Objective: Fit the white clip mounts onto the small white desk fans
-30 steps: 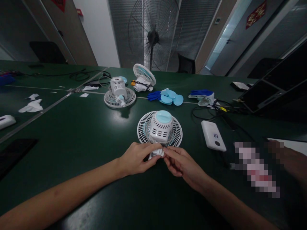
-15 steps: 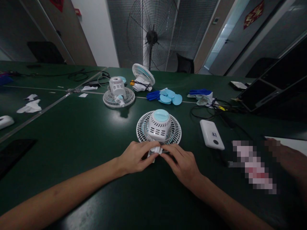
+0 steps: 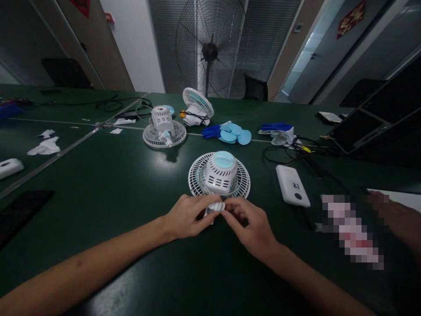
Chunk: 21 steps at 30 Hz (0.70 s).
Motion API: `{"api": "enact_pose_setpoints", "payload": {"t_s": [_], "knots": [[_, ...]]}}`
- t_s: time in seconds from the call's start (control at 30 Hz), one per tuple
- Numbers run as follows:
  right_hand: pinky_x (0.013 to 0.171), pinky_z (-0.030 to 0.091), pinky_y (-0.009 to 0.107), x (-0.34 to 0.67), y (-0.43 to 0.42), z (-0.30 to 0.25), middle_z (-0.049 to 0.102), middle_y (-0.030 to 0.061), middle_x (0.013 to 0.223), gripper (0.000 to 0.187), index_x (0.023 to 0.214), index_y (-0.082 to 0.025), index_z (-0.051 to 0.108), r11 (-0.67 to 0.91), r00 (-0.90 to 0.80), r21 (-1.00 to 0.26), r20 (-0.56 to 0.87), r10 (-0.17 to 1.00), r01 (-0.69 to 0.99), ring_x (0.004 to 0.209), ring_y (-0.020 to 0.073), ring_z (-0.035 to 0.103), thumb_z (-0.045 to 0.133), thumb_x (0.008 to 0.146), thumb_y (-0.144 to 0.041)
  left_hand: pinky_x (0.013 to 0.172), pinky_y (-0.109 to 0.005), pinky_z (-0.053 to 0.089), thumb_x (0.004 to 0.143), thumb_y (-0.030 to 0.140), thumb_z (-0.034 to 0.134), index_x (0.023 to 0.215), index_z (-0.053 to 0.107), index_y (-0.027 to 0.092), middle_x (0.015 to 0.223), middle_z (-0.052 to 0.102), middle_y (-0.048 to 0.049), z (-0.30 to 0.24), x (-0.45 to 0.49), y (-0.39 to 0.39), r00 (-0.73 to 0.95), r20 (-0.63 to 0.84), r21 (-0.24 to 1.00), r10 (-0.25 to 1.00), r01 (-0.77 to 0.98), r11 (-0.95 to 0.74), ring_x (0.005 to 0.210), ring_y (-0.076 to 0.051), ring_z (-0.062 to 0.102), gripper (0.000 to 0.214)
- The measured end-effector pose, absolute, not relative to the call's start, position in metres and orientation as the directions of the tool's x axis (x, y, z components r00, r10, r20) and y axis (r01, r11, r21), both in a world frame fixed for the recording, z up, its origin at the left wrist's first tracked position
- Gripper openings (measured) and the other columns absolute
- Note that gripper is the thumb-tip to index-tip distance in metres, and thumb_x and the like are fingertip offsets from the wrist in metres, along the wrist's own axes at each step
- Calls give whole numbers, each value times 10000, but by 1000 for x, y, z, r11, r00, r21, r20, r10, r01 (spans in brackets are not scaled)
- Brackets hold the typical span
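A small white fan [image 3: 221,175] lies face down on its grille in front of me, its pale blue cap pointing up. From its near side sticks out a white neck piece [image 3: 215,208]. My left hand [image 3: 190,216] is closed, thumb and fingers pinching this neck piece from the left. My right hand [image 3: 250,221] is also closed, with thumb and forefinger pressed at the right end of the same piece. Whether a small part sits between the right fingertips is hidden.
Behind stand a second fan [image 3: 164,127] and a third fan [image 3: 197,107]. Light blue fan blades [image 3: 235,133] lie by blue gloves [image 3: 211,131]. At right are a white power bank [image 3: 292,186], cables and another person's hand [image 3: 378,208]. A dark phone-like slab [image 3: 23,215] lies left.
My right hand's fingers have shifted slightly right and curled more at the neck piece, showing more of its end. My left hand keeps its pinch. The whole view has shifted slightly.
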State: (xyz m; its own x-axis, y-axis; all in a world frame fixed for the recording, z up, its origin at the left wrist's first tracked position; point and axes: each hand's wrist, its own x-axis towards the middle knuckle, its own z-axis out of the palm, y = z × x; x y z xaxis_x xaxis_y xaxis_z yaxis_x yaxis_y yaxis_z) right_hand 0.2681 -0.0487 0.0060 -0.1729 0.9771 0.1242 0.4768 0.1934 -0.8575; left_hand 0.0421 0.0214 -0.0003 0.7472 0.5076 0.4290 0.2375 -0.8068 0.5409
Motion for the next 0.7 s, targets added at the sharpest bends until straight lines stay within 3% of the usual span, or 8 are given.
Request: {"api": "enact_pose_setpoints", "payload": {"t_s": [0.07,0.13,0.23,0.33,0.43,0.53,0.6,0.7], "knots": [[646,526,286,274,-50,1,719,73,992,295,1241,-202,639,431,-268,-624,342,901,652,736,157,667,614,1008,-382,589,-206,500,1050,314,525,1321,554,197,943,715,-26,0,42,21,743,429,547,513,239,-803,663,-115,648,297],[695,549,301,279,-49,-3,730,111,1119,315,1319,-185,606,525,-328,-453,444,834,721,804,172,700,560,1044,-331,590,-209,499,1050,317,525,1329,544,195,943,712,-23,0,42,22,741,437,540,511,238,-807,653,-112,640,305],[755,564,311,281,-48,-3,740,114,1181,263,1279,-197,641,568,-356,-355,510,783,742,932,199,732,514,1065,-281,616,-223,512,1051,317,521,1334,536,193,961,708,-28,-1,42,22,749,436,531,499,234,-815,674,-120,645,310],[744,558,309,275,-48,0,757,87,1084,206,1145,-220,700,498,-288,-553,424,858,668,923,204,730,550,1046,-320,636,-236,520,1052,313,516,1320,545,193,961,708,-34,-1,43,21,755,437,528,489,225,-819,711,-137,658,295],[500,458,238,264,-49,5,682,10,777,287,928,-211,655,65,-172,-940,7,985,335,577,121,622,550,1028,-459,637,-237,521,1052,310,515,1343,539,196,993,715,-46,-1,42,22,757,435,528,487,223,-819,733,-144,666,314],[365,263,188,256,-48,10,603,-31,741,375,872,-210,570,-366,-293,-930,-339,894,-40,432,58,460,542,1001,-561,627,-230,517,1053,311,511,1351,537,196,989,715,-46,-1,41,22,759,430,527,489,229,-819,723,-137,664,320],[368,269,184,256,-48,13,598,-33,735,368,907,-210,585,-352,-270,-935,-331,904,-31,444,61,469,571,984,-570,624,-226,516,1058,319,497,1330,550,190,965,712,-43,0,41,22,765,416,531,491,235,-814,715,-133,663,305],[497,450,233,265,-49,12,671,6,779,262,1054,-220,666,66,-142,-937,17,990,343,590,123,614,627,980,-468,632,-226,526,1065,333,478,1306,564,183,963,712,-46,2,42,22,764,415,539,494,231,-810,716,-130,667,296]]}}
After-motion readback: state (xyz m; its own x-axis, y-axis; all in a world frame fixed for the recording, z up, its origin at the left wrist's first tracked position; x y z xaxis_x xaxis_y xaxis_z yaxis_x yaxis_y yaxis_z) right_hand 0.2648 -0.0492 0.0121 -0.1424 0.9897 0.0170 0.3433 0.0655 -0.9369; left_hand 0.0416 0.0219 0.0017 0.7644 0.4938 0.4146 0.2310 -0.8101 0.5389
